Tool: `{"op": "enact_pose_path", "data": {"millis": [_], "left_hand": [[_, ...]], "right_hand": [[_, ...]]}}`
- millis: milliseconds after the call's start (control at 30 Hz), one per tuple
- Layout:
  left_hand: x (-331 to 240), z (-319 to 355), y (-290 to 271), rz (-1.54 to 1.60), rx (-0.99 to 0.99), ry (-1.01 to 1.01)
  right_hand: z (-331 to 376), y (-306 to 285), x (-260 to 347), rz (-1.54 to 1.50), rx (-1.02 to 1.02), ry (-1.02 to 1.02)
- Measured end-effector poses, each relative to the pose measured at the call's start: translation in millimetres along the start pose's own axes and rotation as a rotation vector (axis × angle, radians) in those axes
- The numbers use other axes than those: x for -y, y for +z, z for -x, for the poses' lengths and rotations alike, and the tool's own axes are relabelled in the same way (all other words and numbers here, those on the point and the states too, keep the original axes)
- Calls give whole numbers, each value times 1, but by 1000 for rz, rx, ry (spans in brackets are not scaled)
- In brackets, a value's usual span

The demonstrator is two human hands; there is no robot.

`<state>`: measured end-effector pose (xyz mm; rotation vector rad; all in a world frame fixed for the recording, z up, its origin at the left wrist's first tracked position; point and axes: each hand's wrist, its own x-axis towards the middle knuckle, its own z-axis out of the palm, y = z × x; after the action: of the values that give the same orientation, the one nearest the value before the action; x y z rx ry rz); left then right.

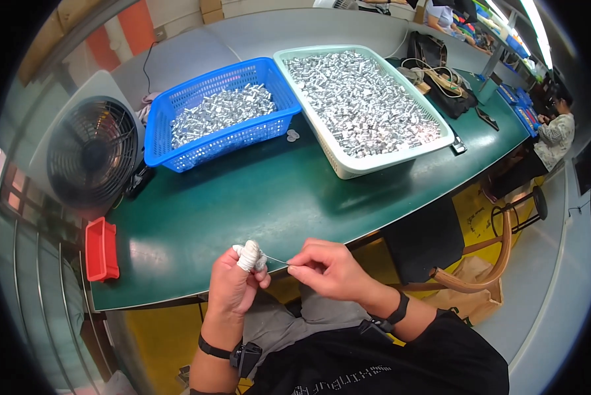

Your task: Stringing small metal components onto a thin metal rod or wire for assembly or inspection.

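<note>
My left hand (235, 283) is closed above the near edge of the green table, its thumb and some fingertips wrapped in white tape. Whatever is pinched in those wrapped fingertips is hidden or too small to make out. To its right, my right hand (328, 266) pinches a thin metal rod (277, 260) between thumb and fingers. The rod's other end reaches the left fingertips. Farther back, a blue plastic basket (233, 136) and a pale green basket (338, 161) each hold many small silvery metal parts.
On the green table (197, 217) a red bin (102, 250) sits at the left edge, near a box fan (91, 148). A black bag (450, 99) lies at the back right. Right of me stands a wooden-armed chair (473, 280); beyond it, another person (554, 141) sits working.
</note>
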<state>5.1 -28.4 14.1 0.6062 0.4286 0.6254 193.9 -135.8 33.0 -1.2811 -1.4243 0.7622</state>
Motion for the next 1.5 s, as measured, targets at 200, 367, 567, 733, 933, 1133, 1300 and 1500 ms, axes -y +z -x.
{"op": "enact_pose_path", "data": {"millis": [200, 367, 567, 733, 933, 1133, 1300, 1500], "left_hand": [[0, -5, 31, -222, -194, 91], [5, -5, 31, -178, -40, 189], [6, -10, 26, -282, -170, 146], [2, -9, 34, -342, -81, 142], [11, -3, 20, -216, -33, 130], [-5, -14, 10, 46, -251, 313], [-3, -10, 1, 220, -59, 128], [-2, -6, 1, 208, -67, 94]], "right_hand": [[-3, -6, -4, 117, -100, -121], [8, -4, -8, -982, 95, 598], [0, 6, -11, 583, -244, -534], [10, -4, -15, -566, -5, 251], [15, -14, -14, -1159, 172, 652], [16, -15, 1, -540, -9, 444], [12, -12, 0, -417, -44, 383], [8, 0, 9, -297, 21, 299]]}}
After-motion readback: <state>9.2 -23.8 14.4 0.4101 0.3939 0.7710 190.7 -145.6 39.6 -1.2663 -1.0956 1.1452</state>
